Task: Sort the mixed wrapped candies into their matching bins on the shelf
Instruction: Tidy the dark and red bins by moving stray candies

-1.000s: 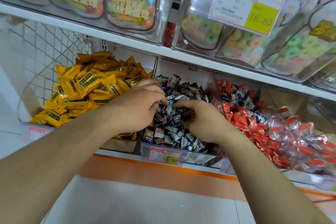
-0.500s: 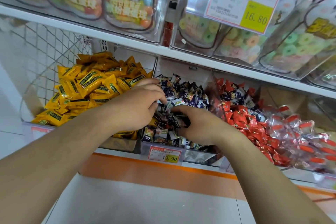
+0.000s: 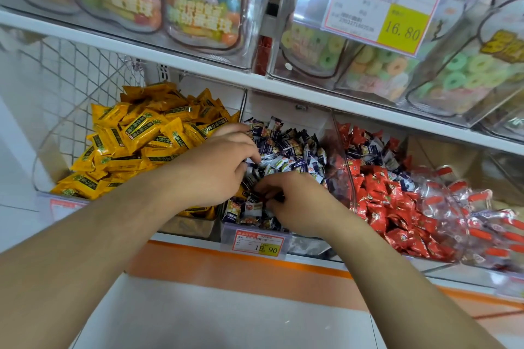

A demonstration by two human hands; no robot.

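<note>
Three open bins sit side by side on the lower shelf. The left one holds yellow wrapped candies (image 3: 136,139), the middle one dark-blue and white candies (image 3: 292,150), the right one red candies (image 3: 382,207). A few dark-blue candies (image 3: 371,150) lie mixed on top of the red pile. My left hand (image 3: 215,170) is over the middle bin's left side, fingers curled down into the pile; what it holds is hidden. My right hand (image 3: 300,204) is low at the bin's front, and its fingertips pinch a small wrapped candy (image 3: 265,199) with red on it.
A price tag (image 3: 258,244) reading 19.90 hangs on the middle bin's front. Clear-wrapped red sweets (image 3: 467,207) fill a bin at far right. The upper shelf (image 3: 198,68) close overhead carries clear tubs of coloured sweets. A wire mesh panel (image 3: 71,76) stands at left.
My right hand has slid down and left toward the front of the middle bin, and its fingers have closed on a candy. My left hand has barely moved.
</note>
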